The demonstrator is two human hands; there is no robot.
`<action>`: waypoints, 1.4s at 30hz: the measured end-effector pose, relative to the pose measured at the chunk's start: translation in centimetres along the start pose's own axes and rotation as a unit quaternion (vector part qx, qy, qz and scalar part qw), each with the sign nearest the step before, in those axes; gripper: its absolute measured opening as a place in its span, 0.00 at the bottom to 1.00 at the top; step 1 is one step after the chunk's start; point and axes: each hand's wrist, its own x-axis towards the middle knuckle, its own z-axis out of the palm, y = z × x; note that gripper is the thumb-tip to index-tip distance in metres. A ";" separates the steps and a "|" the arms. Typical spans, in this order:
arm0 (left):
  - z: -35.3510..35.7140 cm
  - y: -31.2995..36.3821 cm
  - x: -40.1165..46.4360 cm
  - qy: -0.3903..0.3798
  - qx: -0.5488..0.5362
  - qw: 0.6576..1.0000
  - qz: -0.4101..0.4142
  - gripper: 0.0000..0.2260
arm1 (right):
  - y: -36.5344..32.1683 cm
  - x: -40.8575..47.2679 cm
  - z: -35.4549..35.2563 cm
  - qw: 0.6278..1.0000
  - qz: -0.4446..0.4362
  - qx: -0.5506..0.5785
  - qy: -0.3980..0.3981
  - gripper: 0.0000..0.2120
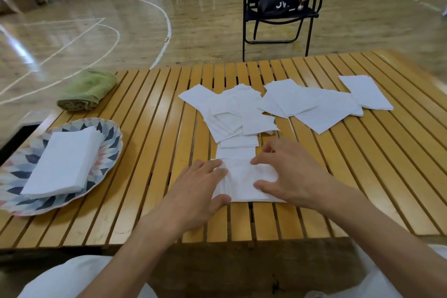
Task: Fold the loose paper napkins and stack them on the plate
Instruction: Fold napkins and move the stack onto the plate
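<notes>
A white paper napkin (242,181) lies on the slatted wooden table near its front edge, partly folded. My left hand (196,189) rests on its left side with fingers spread flat. My right hand (287,174) covers its right side, fingers bent over the paper's edge and thumb lying on the napkin. Several loose white napkins (242,113) lie scattered beyond my hands, spreading to the right (316,106). At the left, a patterned plate (106,150) carries a stack of folded napkins (63,164).
A rolled green towel (87,91) lies at the table's back left corner. The wooden table (150,143) has gaps between its slats. Behind the table stands a black folding chair (278,19) with a dark bag on it.
</notes>
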 end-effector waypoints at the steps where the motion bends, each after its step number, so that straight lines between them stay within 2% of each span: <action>1: 0.0 0.0 0.0 -0.001 -0.004 1.000 -0.002 0.29 | -0.5 0.1 0.1 1.000 -0.007 -0.028 -0.002 0.26; 5: -0.1 -0.1 0.0 -0.006 -0.011 1.000 -0.006 0.29 | -0.9 0.3 0.4 0.996 0.003 -0.091 -0.018 0.26; 10: -0.5 0.0 0.2 -0.016 -0.023 1.000 -0.007 0.29 | -0.3 0.2 0.3 0.995 0.026 -0.069 -0.074 0.28; 14: -0.8 0.1 0.4 -0.014 -0.042 0.999 -0.015 0.24 | -0.1 0.4 0.0 0.993 0.022 -0.069 -0.095 0.28; 17: -1.4 0.0 1.3 0.003 -0.064 0.997 -0.031 0.18 | 0.2 0.3 -0.1 0.995 0.027 -0.043 -0.083 0.28; 20: -2.8 0.7 3.6 0.052 -0.082 0.995 -0.037 0.14 | 0.6 0.4 0.1 0.997 0.044 -0.017 -0.055 0.24; 24: -4.2 3.9 9.8 0.095 -0.155 0.983 -0.012 0.13 | 1.7 0.8 -0.2 0.995 0.095 0.015 -0.028 0.19; 27: -4.4 6.9 15.2 0.092 -0.237 0.967 -0.009 0.14 | 2.7 0.9 -0.5 0.990 0.137 0.038 -0.016 0.17; 29: -4.2 8.6 18.2 0.089 -0.252 0.963 -0.023 0.16 | 3.3 0.7 -0.7 0.987 0.153 0.042 -0.012 0.16; 32: -3.3 10.1 21.6 0.099 -0.220 0.970 -0.037 0.17 | 4.0 0.5 -0.8 0.985 0.165 0.046 -0.016 0.11; 36: -1.5 10.7 24.0 0.089 -0.145 0.985 -0.023 0.15 | 4.5 0.6 -1.1 0.983 0.175 0.048 -0.009 0.11; 42: 0.3 11.0 25.0 0.147 -0.068 0.986 -0.024 0.06 | 4.5 0.7 -1.3 0.982 0.180 0.059 -0.004 0.09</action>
